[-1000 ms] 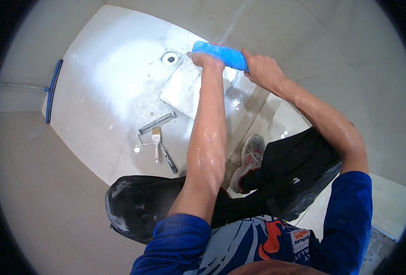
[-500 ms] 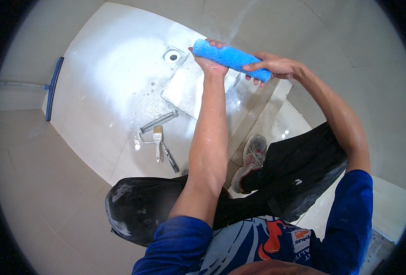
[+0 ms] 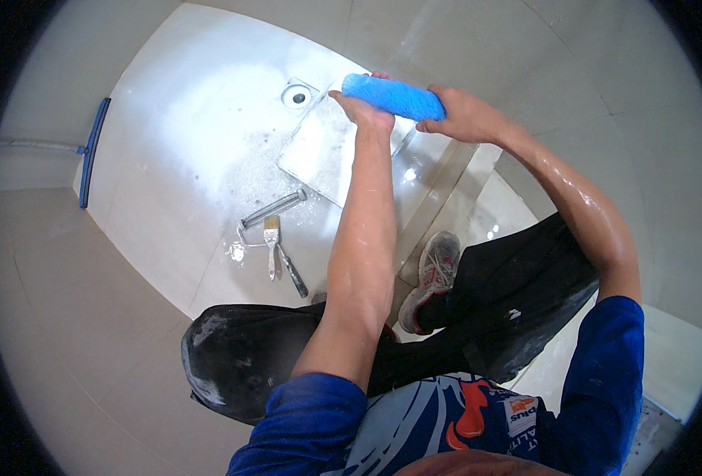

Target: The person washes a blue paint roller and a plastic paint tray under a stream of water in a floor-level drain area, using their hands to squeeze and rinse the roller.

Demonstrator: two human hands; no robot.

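Near the view's twelve o'clock, the left hand (image 3: 369, 114) is cradling one end of a blue paint-roller sleeve (image 3: 394, 97), while the right hand's (image 3: 471, 117) grip is clasping the other; a floor drain (image 3: 289, 97) is lying at the sleeve's nine o'clock.

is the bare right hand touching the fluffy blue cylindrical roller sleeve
Touching: the head view shows the bare right hand gripping one end of the fluffy blue cylindrical roller sleeve.

Right arm (image 3: 592, 218) — sharply bent (wet)
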